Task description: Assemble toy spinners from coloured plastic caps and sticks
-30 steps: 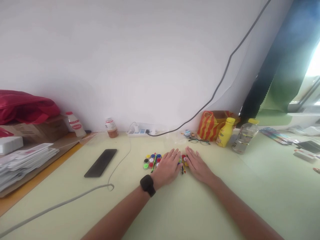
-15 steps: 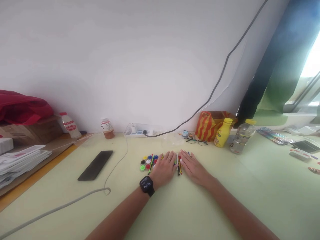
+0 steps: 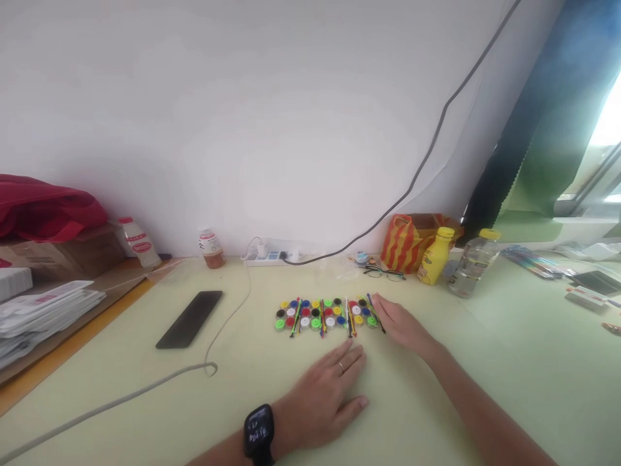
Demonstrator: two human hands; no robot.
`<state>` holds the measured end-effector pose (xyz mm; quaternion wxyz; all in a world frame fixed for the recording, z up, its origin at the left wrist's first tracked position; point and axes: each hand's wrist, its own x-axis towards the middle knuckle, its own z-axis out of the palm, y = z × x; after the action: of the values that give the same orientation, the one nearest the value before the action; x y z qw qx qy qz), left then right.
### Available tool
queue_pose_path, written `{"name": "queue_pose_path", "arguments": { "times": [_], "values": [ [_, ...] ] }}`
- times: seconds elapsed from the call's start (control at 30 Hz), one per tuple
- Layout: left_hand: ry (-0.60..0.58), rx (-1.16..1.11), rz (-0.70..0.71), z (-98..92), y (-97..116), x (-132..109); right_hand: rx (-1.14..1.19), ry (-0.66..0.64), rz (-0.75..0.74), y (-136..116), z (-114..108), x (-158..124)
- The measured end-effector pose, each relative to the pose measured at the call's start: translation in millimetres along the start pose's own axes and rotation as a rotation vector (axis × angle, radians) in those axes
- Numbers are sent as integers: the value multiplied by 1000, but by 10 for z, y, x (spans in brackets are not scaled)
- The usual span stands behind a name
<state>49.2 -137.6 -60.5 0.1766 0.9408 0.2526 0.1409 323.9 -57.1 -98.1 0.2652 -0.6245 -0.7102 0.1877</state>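
Observation:
Small round pieces [image 3: 306, 312] in yellow, blue, black, white, red and green stand in rows on the table, set out in groups. Between the groups lie thin coloured sticks with arrow-like ends [image 3: 321, 318]. My left hand [image 3: 324, 391], with a ring and a black watch on its wrist, lies flat on the table in front of the rows. Its fingers are spread and hold nothing. At the right end of the rows, my right hand [image 3: 402, 325] rests with its fingers stretched out beside a dark stick [image 3: 376, 313], seemingly touching it.
A black phone [image 3: 189, 320] and a grey cable [image 3: 121, 397] lie to the left. Along the wall stand a small bottle [image 3: 212, 248], a power strip [image 3: 264, 259], glasses [image 3: 385, 274], a striped bag [image 3: 402, 243], a yellow bottle [image 3: 435, 257] and a clear bottle [image 3: 473, 265].
My left hand has come off the round pieces and moved back toward me onto the table. My right hand has shifted right to the end of the rows, uncovering the pieces.

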Motion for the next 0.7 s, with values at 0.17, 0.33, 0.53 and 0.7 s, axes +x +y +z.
{"name": "queue_pose_path", "arguments": {
  "times": [0.17,0.33,0.53,0.7],
  "values": [
    [-18,-63,-18,-26,-17,-9,89,-43,-46,-154,19,-23],
    [11,-75,-1,-12,-34,-1,105,-13,-37,-198,28,-35],
    [-5,-82,-28,-54,13,20,-24,28,-158,-341,86,-92],
    [25,-84,-11,-63,20,29,-142,-43,-304,-504,195,-119]
  ]
}}
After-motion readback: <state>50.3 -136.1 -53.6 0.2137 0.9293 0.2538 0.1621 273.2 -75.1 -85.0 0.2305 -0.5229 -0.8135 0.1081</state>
